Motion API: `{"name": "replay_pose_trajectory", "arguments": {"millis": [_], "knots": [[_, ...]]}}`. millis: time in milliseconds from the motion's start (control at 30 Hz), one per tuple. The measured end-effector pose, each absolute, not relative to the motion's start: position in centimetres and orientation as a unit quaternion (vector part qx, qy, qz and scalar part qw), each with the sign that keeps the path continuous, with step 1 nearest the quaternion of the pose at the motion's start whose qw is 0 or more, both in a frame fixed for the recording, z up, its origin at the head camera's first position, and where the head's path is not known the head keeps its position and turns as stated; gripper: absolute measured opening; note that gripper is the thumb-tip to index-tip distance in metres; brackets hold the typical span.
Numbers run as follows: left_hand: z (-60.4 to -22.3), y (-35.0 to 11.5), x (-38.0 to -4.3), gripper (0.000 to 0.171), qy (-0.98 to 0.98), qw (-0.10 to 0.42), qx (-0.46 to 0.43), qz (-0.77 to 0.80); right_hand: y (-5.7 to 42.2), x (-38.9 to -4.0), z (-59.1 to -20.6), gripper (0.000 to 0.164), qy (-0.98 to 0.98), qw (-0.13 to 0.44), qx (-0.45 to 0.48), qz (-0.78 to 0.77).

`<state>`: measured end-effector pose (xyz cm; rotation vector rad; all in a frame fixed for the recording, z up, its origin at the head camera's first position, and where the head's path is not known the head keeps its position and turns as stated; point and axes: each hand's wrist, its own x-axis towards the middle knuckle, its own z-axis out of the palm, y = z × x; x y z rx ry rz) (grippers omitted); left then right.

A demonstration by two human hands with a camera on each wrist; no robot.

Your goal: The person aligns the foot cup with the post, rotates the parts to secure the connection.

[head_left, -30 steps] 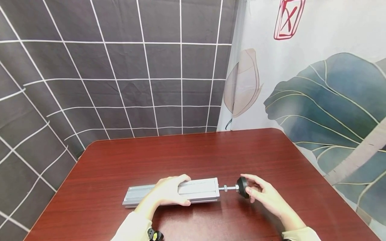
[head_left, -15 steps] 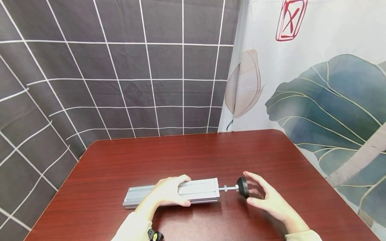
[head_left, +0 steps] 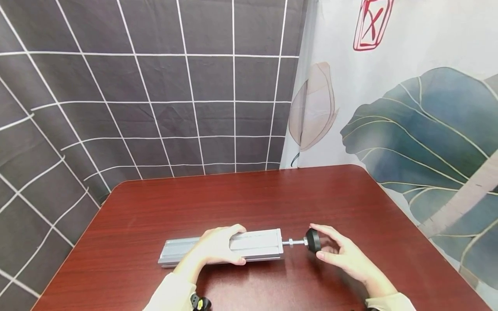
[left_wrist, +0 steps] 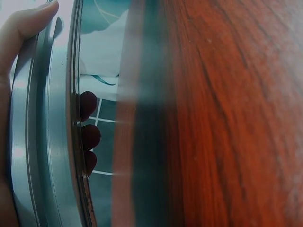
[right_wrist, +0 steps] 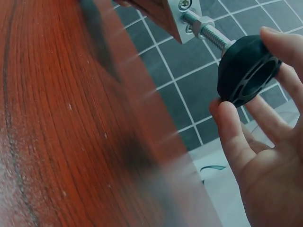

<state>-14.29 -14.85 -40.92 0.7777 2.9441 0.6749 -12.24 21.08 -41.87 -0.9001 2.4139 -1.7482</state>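
Observation:
A silver aluminium profile (head_left: 258,244) lies crosswise in front of me, gripped from above by my left hand (head_left: 218,246). In the left wrist view the thumb is along one face, and several fingertips (left_wrist: 90,135) show past the opposite edge. From the profile's right end plate (right_wrist: 177,21) sticks a threaded rod (right_wrist: 215,38) with a hex nut (right_wrist: 204,23) on it. The rod ends in a black levelling foot (right_wrist: 241,64). My right hand (head_left: 350,259) pinches that foot by its rim, thumb on one side and index finger on the other; its hollow underside faces the palm.
A reddish-brown wooden table (head_left: 233,194) spreads under both hands. Behind it hangs a dark grey cloth (head_left: 210,77) with white grid lines. To the right is a white curtain (head_left: 412,43) with large leaf prints. A black wrist device (head_left: 200,303) sits at the left sleeve.
Half a second ago the right fingers were spread off the foot; now they have come back in to its rim. The left hand and the profile have stayed in place.

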Motion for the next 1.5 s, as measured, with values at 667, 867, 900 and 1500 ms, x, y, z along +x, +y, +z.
{"name": "replay_pose_trajectory", "arguments": {"millis": [667, 867, 900, 1500], "knots": [[-41.0, -14.9, -14.4, 0.066, 0.944, 0.017, 0.251, 0.214, 20.4, -12.7, -42.1, 0.039, 0.776, 0.026, -0.224, -0.588], [-41.1, -14.9, -14.4, 0.066, 0.943, 0.018, 0.254, 0.217, 20.2, -12.5, -42.0, 0.035, 0.773, 0.041, -0.227, -0.591], [-41.1, -15.0, -14.4, 0.066, 0.942, 0.017, 0.254, 0.217, 20.2, -12.5, -42.0, 0.034, 0.775, 0.046, -0.224, -0.589], [-41.0, -15.3, -14.3, 0.065, 0.943, 0.016, 0.25, 0.221, 21.4, -12.5, -42.7, 0.061, 0.726, 0.023, -0.375, -0.576]]}}
